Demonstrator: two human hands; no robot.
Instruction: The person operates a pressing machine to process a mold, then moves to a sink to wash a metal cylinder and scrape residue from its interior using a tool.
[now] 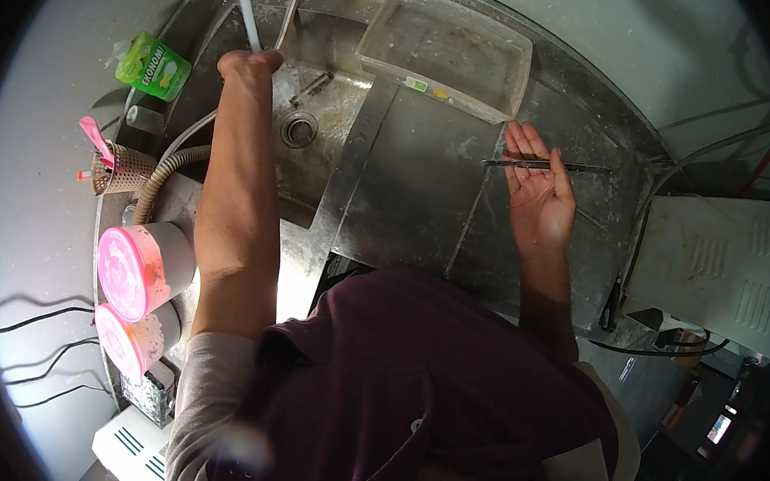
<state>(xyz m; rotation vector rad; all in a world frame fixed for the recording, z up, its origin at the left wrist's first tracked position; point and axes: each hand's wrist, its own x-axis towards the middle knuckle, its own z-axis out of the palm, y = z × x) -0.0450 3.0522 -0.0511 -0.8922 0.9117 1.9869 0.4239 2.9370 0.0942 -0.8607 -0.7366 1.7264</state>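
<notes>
My left arm reaches far over the steel sink (285,189). My left hand (249,64) is at the lower end of a white tap pipe (249,19), bent away so that its fingers are hidden. A bright, watery patch shows just below it, near the drain (299,129). On the right, my right hand (541,200) is turned palm up above the steel counter. A slim, dark, pointed tool (588,169) lies across its stretched fingers, held by the thumb. The tool's exact kind cannot be made out.
A shallow clear tray (517,91) sits at the back of the counter (407,173). Along the left stand a green pouch (154,68), a perforated cup (127,171), a ribbed hose (159,179) and two pink-lidded tubs (170,254). A white vented box (712,260) stands at right.
</notes>
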